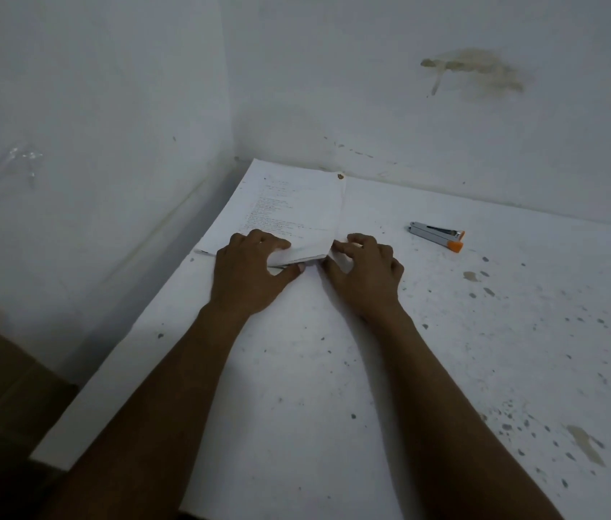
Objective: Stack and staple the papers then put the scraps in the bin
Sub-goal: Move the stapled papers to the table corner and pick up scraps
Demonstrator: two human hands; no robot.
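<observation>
1. The sheets of paper [289,212] lie at the far left corner of the white table [334,369], close to both walls, and are being squared into one stack.
2. The left hand [247,272] is laid on the near edge of the stack, fingers spread on top and thumb tucked under the lifted edge; a loose grip is held, not a full clasp.
3. The right hand [364,275] is curled at the stack's near right corner, fingertips touching it; whether anything is pinched cannot be told.
4. The edges should be tapped flush before stapling.
5. The stapler [437,235] lies untouched, well to the right.
</observation>
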